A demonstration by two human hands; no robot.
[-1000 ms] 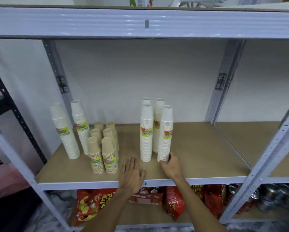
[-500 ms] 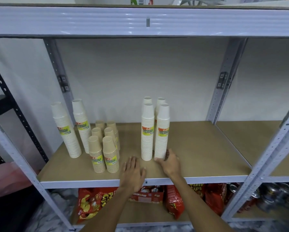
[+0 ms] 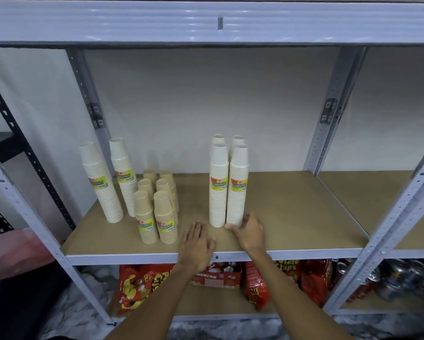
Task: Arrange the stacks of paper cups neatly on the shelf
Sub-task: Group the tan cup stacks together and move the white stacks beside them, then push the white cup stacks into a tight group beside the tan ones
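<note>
The front right stack (image 3: 238, 185), tilted a second earlier, stood upright beside its neighbour (image 3: 218, 185). The right hand (image 3: 250, 231), fingers spread, touched its base from just in front; the left hand (image 3: 198, 241) lay flat, farther off.

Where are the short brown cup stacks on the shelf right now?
In the head view, the brown cup stacks cluster left of centre on the shelf, between two leaning white stacks and four upright white stacks.

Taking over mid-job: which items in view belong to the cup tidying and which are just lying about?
Job:
- four tall white cup stacks
- two leaning white stacks
- six short brown stacks
- shelf board
- right hand at the base of the front right stack
- left hand flat on the board

Lying about:
- chip bags
- cans
</note>
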